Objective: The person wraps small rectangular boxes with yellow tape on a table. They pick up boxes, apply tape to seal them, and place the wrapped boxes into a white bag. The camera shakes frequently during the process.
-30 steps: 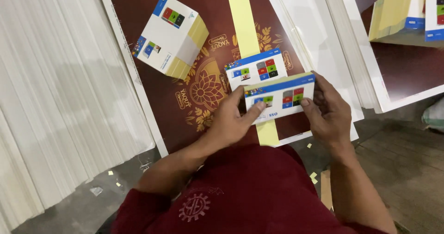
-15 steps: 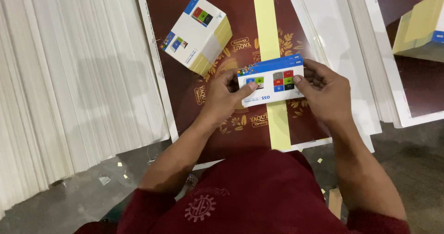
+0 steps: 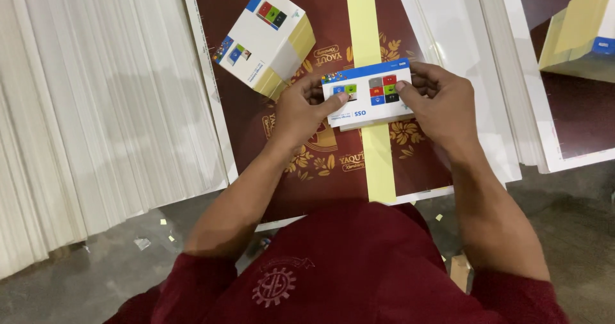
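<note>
your left hand [image 3: 298,114] and right hand [image 3: 442,103] are clasping the ends of a flat white stack of printed cards with a blue edge [image 3: 368,93], over the dark red printed sheet [image 3: 320,164]; keep squaring its edges evenly.

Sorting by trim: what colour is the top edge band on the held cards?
Blue, on the card stack; head view.
</note>
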